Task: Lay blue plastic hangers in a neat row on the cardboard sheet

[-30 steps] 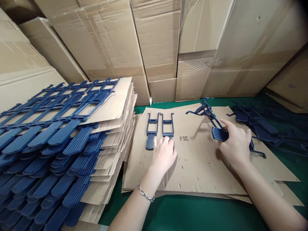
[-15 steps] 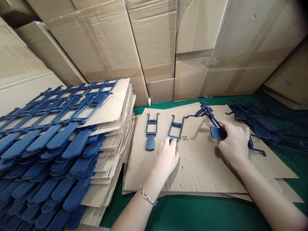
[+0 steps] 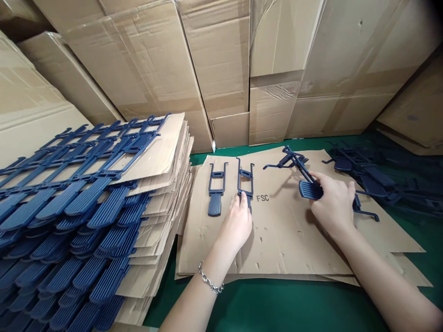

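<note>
Bracket (image 3: 246,174) swung leftward beneath left fingers (image 3: 244,200), grip unclear, right fingers (image 3: 316,177) clamping more brackets (image 3: 309,189)

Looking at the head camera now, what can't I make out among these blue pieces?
In the head view:
Middle frame: lower end partly hidden by the left hand.
Held frames: partly hidden by the right hand; number unclear.
Stack at left: cut off by the left and bottom edges.
Pile at right: too blurred to count.

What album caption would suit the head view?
Left hand touches a narrow, blue, rectangular frame on flat brown cardboard; right hand holds another frame.
</note>
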A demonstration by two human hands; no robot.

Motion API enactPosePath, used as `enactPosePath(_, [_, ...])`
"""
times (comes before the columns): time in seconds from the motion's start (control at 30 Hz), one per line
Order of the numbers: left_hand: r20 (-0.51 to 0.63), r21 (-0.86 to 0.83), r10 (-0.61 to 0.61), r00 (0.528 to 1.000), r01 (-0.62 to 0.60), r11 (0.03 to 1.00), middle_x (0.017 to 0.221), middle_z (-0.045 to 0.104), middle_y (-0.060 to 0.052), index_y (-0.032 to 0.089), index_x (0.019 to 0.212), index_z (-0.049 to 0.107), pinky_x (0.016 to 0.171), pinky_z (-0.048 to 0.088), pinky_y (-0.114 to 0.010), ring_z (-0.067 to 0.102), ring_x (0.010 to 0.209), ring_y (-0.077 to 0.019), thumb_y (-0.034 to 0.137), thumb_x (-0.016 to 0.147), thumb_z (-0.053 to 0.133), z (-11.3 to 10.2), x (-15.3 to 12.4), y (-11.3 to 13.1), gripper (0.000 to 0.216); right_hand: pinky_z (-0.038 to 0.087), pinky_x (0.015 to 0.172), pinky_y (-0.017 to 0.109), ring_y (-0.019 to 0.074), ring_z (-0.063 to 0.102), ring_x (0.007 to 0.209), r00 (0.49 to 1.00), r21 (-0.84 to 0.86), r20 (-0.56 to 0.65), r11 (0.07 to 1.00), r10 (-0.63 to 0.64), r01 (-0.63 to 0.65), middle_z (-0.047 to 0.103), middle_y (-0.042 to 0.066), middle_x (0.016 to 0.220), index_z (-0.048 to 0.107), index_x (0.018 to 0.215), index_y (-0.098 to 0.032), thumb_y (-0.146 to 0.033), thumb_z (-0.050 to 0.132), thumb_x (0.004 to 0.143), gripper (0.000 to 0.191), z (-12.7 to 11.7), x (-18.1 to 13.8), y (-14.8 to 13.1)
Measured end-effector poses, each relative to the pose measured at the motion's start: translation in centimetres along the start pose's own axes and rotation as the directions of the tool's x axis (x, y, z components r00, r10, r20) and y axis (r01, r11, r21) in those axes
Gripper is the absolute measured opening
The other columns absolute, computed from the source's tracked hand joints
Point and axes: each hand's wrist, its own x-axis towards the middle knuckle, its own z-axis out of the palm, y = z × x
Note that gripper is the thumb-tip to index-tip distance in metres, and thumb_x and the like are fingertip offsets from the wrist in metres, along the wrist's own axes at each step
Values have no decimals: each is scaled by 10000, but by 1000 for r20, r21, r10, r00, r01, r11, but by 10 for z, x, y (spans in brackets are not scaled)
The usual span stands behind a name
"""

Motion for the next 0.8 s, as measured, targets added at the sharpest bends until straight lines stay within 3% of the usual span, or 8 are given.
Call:
enactPosePath(0.1, [24,25,-9,1000,9,1000,1438,120,-227,44,1343,301,1042,228,-509,4,1322,-327,269,885,316,-2,-3,3,511,185,980,535,261,492,933,1000,-5,0,1000,-7,7,600,75,944,498,1151,-192,-122,420,654,508,1,0,0])
enactPosePath(0.17, [46,60,-6,999,3,998,1458,39,-180,51,1338,317,1048,209,-511,-52,1324,-311,303,887,313,-5,-4,6,517,194,977,536,262,492,936,1000,-6,4,1000,-11,11,600,73,950,496,1154,-195,-122,417,658,507,2,0,0])
enactPosePath(0.33, [117,150,43,992,-61,987,1452,179,-119,86,1380,222,1054,220,-502,168,1332,-260,330,884,312,-8,-6,7,560,197,979,551,264,489,959,999,-13,33,1000,-12,13,598,71,982,491,1163,-201,-102,416,639,539,4,-1,1])
enactPosePath(0.47, [43,266,65,997,-74,961,1424,278,-112,162,1351,313,1026,262,-520,312,1274,-261,292,886,323,-3,-7,7,483,211,975,550,265,494,959,1000,-20,21,1000,-21,21,597,80,979,501,1155,-196,-93,412,625,547,4,-1,1])
enactPosePath(0.8, [-41,394,-12,999,28,919,1333,388,-214,77,1307,397,1010,305,-461,441,1163,-295,264,869,397,0,-10,13,476,218,974,533,254,494,952,999,-33,37,999,-24,25,595,72,967,505,1143,-200,-77,409,608,558,5,-1,0])
